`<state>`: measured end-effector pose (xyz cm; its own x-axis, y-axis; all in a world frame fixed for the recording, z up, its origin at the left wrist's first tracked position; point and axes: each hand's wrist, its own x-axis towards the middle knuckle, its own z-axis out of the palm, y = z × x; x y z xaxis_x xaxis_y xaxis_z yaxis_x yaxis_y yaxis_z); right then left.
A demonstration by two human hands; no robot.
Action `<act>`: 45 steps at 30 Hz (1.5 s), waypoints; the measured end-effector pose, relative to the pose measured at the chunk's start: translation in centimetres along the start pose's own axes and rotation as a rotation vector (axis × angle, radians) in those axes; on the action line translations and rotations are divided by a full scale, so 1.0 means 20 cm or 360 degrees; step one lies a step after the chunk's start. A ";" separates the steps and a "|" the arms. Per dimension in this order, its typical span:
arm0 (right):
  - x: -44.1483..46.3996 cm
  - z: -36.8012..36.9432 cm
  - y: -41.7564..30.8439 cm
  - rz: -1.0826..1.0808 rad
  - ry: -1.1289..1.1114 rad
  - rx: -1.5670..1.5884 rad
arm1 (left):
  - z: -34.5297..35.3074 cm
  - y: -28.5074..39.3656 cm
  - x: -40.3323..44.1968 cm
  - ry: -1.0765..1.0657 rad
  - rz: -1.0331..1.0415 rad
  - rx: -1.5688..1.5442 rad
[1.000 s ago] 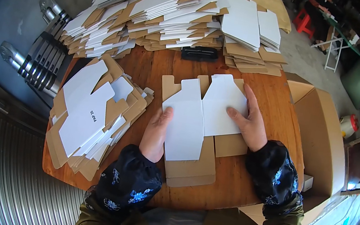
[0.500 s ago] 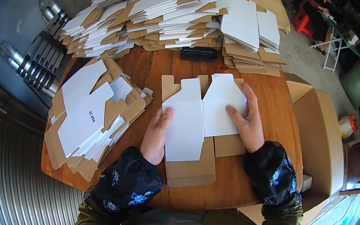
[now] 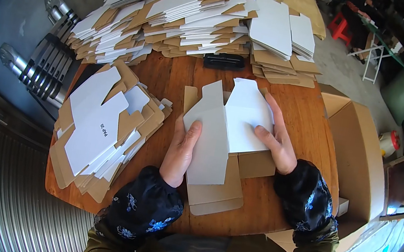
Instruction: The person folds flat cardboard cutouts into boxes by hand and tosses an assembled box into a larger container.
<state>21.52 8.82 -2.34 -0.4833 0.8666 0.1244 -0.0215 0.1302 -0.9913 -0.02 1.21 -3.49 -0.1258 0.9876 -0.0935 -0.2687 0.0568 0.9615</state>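
Observation:
Between my two hands is a white-and-brown cardboard box blank (image 3: 211, 152), its white faces up, bent along the crease in the middle. My left hand (image 3: 182, 147) grips its left edge, thumb on the white face and fingers underneath. My right hand (image 3: 279, 142) holds the right edge in the same way, with the thumb pressed on the white panel. The left panel is tilted up and looks greyer than the right one. Brown flaps stick out below and at the upper left. Most fingers are hidden behind the cardboard.
To the left on the wooden table (image 3: 168, 74) lies a pile of box blanks (image 3: 97, 124), the top one printed "PAP 20". Larger stacks of blanks (image 3: 195, 11) fill the far side, with a black object (image 3: 224, 61) before them. An open carton (image 3: 360, 148) stands at the right.
Both side panels of the blank have been raised, so it bends more along the middle crease. My left hand has turned slightly inward with its side.

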 end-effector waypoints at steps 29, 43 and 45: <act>-0.01 0.02 0.00 -0.0072 -0.0254 0.0256 | -0.01 0.00 -0.01 -0.0210 -0.0076 -0.0080; -0.02 0.00 0.06 0.0033 -0.0194 -0.0042 | -0.01 -0.02 -0.01 -0.0238 -0.0017 -0.0069; -0.02 0.00 0.07 0.0071 -0.0196 0.0036 | 0.00 -0.02 -0.01 -0.0222 0.0010 -0.0065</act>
<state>21.76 8.64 -3.80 -0.5880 0.8054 0.0750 -0.0166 0.0807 -0.9966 0.03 1.07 -3.88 0.0059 0.9988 -0.0479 -0.3073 0.0474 0.9504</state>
